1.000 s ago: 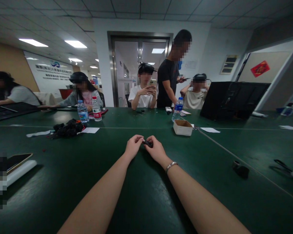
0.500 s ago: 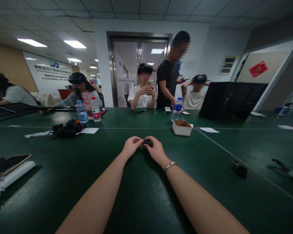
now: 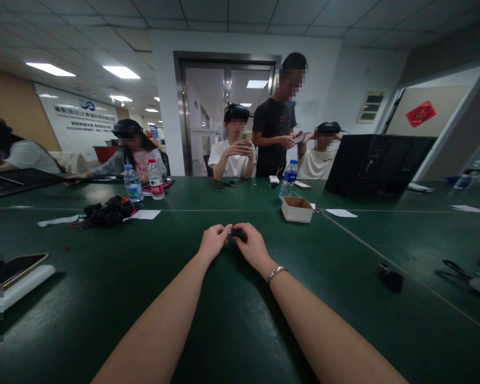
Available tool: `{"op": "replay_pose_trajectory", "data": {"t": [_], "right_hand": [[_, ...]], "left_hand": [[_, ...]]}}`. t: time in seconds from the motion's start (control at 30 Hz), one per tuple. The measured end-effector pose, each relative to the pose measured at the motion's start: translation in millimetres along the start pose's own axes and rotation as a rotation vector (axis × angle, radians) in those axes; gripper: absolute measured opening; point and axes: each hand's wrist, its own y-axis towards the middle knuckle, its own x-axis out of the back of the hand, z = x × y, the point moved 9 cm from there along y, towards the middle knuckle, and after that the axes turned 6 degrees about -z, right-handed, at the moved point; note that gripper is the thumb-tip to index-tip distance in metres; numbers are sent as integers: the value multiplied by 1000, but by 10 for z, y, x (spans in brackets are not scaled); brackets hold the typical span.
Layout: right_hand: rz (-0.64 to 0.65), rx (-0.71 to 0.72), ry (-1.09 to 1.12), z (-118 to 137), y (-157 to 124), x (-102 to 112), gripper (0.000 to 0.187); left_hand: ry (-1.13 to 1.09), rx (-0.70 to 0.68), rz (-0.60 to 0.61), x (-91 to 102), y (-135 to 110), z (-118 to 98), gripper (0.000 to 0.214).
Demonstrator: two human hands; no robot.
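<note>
The bench [image 3: 240,320] is dark green and a little shiny, with pale seams running across it. Behind it there is a white wall with a metal-framed glass door [image 3: 228,117], and the ceiling is made of square panels with bright lamps. Several people sit around the far side, and one person [image 3: 276,128] in a dark shirt stands there. On the bench are an open small box [image 3: 297,213], a black tangled heap [image 3: 111,212] and a big black case [image 3: 380,165].

The small black object [image 3: 237,233] is short and narrow, held at the middle of the bench between the two hands. The left hand [image 3: 214,242] pinches its left end with closed fingertips; the right hand [image 3: 254,245] has curled fingers around the other end.

A bottle with red cap [image 3: 156,181] carries a red and white label, whose words are too small to read. The wall sign [image 3: 82,114] shows a blue wavy logo above Chinese characters, which are blurred.
</note>
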Motion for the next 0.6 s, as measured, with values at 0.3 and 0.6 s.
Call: {"op": "replay_pose_trajectory", "data": {"t": [0.3,0.6], "right_hand": [[54,-2,4,60,-7,-47,25],[61,11,-7,95,-16,-39,25]], "left_hand": [[222,-32,-17,97,-63,-89,58],[270,29,-12,100,-34,-26,56]]}}
